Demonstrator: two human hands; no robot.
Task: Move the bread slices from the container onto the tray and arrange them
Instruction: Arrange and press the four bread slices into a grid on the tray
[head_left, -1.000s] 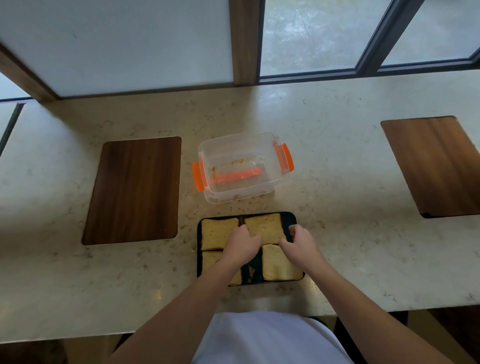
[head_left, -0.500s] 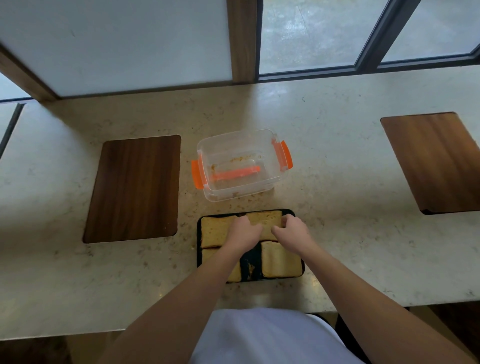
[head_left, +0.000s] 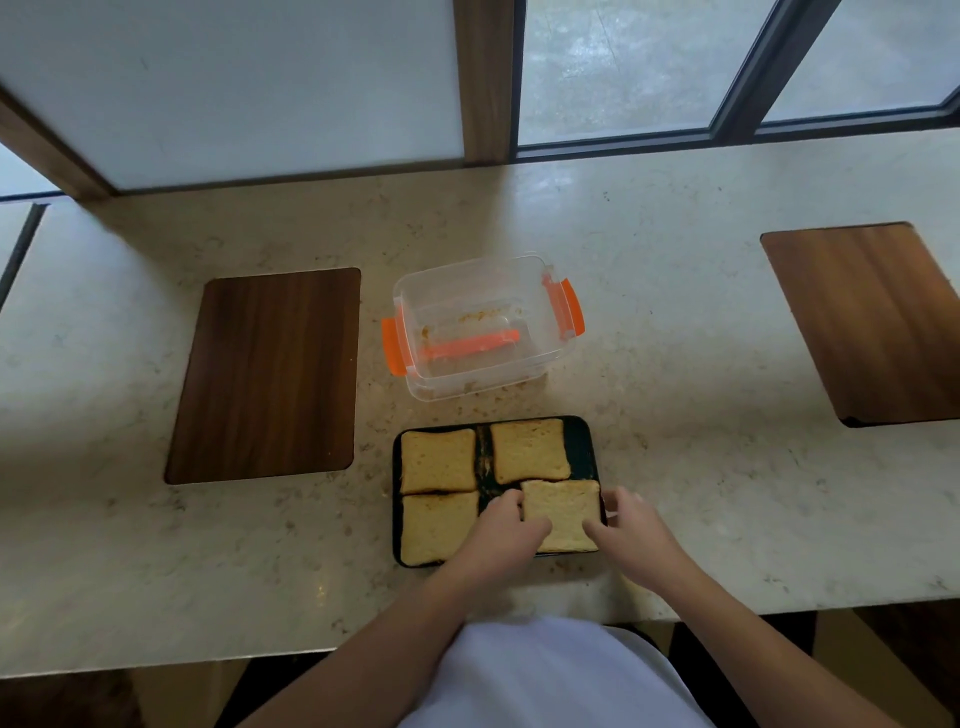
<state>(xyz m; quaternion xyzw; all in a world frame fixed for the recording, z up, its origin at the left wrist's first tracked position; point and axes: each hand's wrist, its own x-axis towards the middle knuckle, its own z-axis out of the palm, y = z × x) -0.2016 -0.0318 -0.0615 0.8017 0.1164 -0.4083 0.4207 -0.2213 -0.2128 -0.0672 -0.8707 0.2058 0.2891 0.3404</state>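
A black tray (head_left: 583, 441) lies near the counter's front edge with several bread slices on it. The far left slice (head_left: 437, 460), the far right slice (head_left: 529, 450) and the near left slice (head_left: 435, 526) lie flat. My left hand (head_left: 506, 530) and my right hand (head_left: 626, 527) touch the two sides of the near right slice (head_left: 562, 508), which overhangs the tray's right rim. The clear container (head_left: 483, 325) with orange clips stands behind the tray, holding only crumbs and an orange strip.
A dark wooden inlay (head_left: 270, 371) is set into the counter at the left, another inlay (head_left: 878, 322) at the right. Window frames rise behind the counter. The counter's front edge runs just below my forearms.
Both hands have drawn back from the far right slice to the near right slice. The far right slice now lies uncovered.
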